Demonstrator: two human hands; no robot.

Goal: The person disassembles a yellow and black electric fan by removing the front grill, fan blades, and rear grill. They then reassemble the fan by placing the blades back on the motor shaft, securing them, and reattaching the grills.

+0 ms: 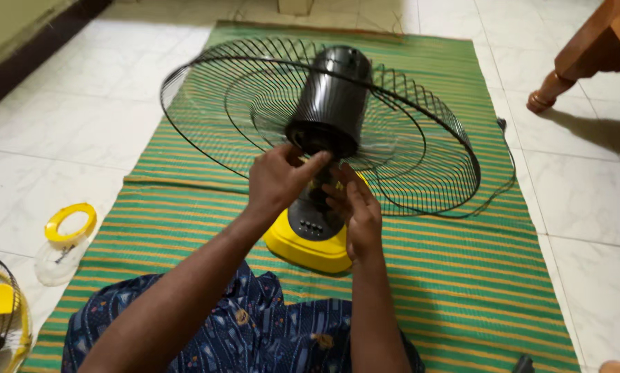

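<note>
Head view: a table fan [324,138] lies tilted on a green and orange striped mat [462,276], its yellow base [303,247] nearest the person and its black motor housing [334,90] pointing away. The rear wire guard [420,148] is mounted around the housing; no front guard or blades are seen on it. The left hand [279,181] is closed on the neck just under the housing, fingers curled round it. The right hand [358,211] rests against the neck above the grey control panel [311,222], fingers bent; whether it grips or only steadies cannot be told. Risk, as judged: the fan is propped mainly by the two hands and the guard rim, so a loosened hold could let the head roll sideways and bend the wires; fingers close to the joint could be pinched if the head swivels. A thin cord [503,166] trails off the guard's right side and could snag. Surface and room: the mat lies on a white tiled floor [75,117]. A yellow ring [70,221] with a clear part sits on the tiles at left, another guard [2,318] with a yellow centre at the lower left corner. A wooden furniture leg [566,76] stands at upper right. The person's lap shows blue patterned cloth [255,324].
</note>
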